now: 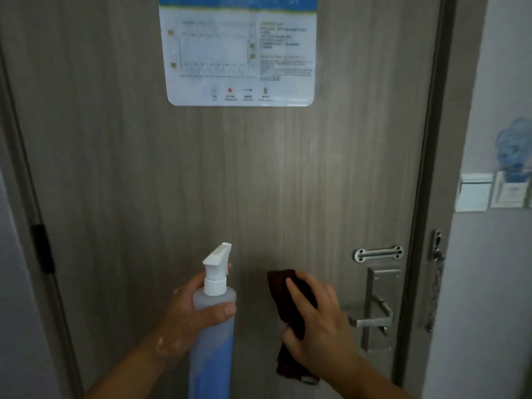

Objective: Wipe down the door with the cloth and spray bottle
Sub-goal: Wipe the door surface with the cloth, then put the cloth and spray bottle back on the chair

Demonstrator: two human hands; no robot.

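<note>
A grey-brown wood-grain door [144, 168] fills the view. My left hand [187, 318] grips a translucent spray bottle [213, 326] with a white trigger head, held upright with the nozzle toward the door. To its right, my right hand [319, 321] presses a dark brown cloth [285, 289] flat against the door with spread fingers, the thumb tucked around the cloth's lower part. The cloth hangs down below the hand.
A laminated notice sheet [240, 50] is stuck to the door's upper middle. A metal lever handle [374, 318] on a plate and a chain-lock slide [378, 253] sit right of the cloth. The door frame [431, 168] and a wall with switches [475, 194] lie further right.
</note>
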